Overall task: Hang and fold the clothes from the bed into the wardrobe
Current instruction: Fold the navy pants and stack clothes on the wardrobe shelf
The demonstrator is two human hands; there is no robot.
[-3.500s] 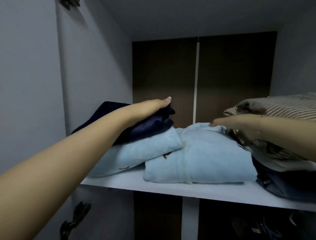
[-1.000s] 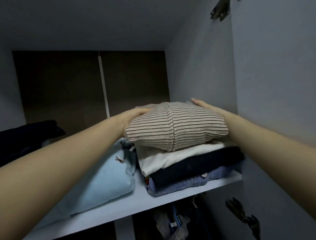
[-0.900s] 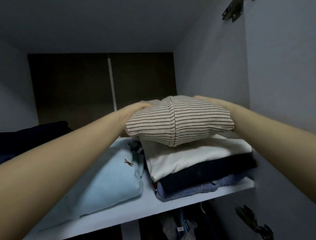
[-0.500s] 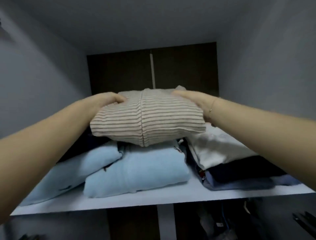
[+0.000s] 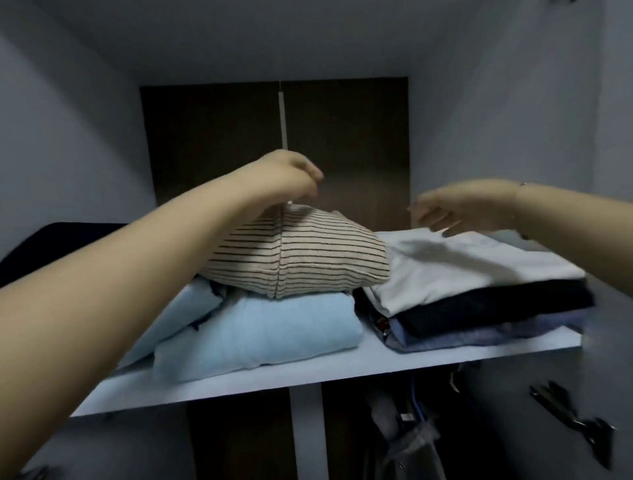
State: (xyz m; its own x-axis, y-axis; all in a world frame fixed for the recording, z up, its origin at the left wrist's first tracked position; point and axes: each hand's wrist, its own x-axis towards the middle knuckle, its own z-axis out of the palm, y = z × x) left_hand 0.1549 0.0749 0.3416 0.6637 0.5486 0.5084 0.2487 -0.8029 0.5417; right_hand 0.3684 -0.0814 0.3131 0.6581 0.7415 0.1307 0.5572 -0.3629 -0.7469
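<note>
Resting on a light blue folded garment [image 5: 267,334], striped top [image 5: 301,258] lies just below left hand [image 5: 284,178], whose fingers are curled, hold unclear. Right hand [image 5: 469,205]: fingers loosely spread, empty, hovering over white garment [image 5: 462,270] atop dark stack. All on wardrobe shelf [image 5: 342,373].

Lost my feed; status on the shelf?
Left hand loosely curled, right hand open, both empty. Striped top resting on blue stack. Nothing in the way.

Black door hinge [image 5: 571,421] on inner wall, lower right. Second hinge [image 5: 561,1] cut off at top right edge. Ceiling [image 5: 260,34] pale grey.
</note>
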